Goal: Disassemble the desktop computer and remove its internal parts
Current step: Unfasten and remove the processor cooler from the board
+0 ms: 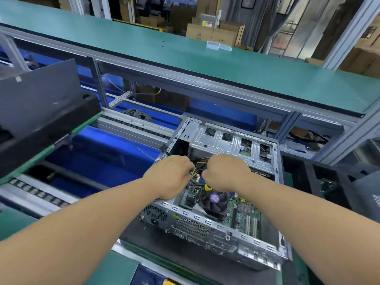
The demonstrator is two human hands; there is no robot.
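Computer case (216,225) open; green shelf (185,52) overhead

An open silver metal desktop computer case (224,204) lies on a black rubber mat (205,262) atop the green-edged workbench (111,270); left of the case, a grey roller conveyor (39,196) runs alongside.

no readable text, carton (199,32) labels too blurred

fingertips (190,171) hidden among cables (199,163)
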